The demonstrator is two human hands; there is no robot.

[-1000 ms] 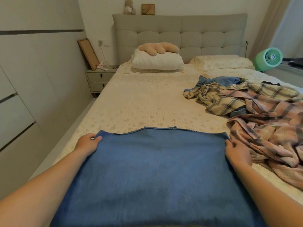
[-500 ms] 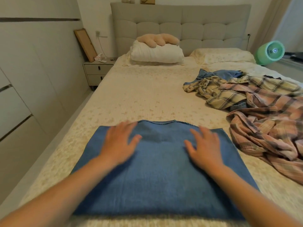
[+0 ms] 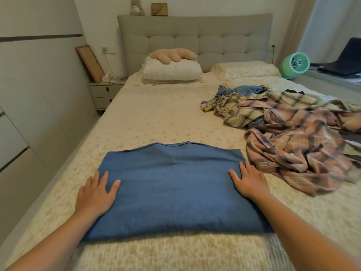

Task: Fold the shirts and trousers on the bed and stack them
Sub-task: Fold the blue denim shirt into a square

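Observation:
A folded blue denim garment (image 3: 172,188) lies flat on the bed (image 3: 156,118) in front of me. My left hand (image 3: 95,194) rests palm down on its left edge, fingers spread. On the right edge my right hand (image 3: 249,181) lies flat the same way. Neither hand grips the cloth. To the right sits an unfolded heap: a pink plaid shirt (image 3: 298,149), a yellow plaid shirt (image 3: 240,110) and a blue garment (image 3: 242,89) behind them.
A white pillow (image 3: 172,70) with a beige plush on top and a second pillow (image 3: 246,68) lie by the grey headboard. A nightstand (image 3: 104,92) stands left of the bed, a green fan (image 3: 295,64) to the right. White cabinets line the left wall.
My hands slid outward from the middle of the blue garment to its left and right edges. One second ago they held its far corners. The view has pulled back.

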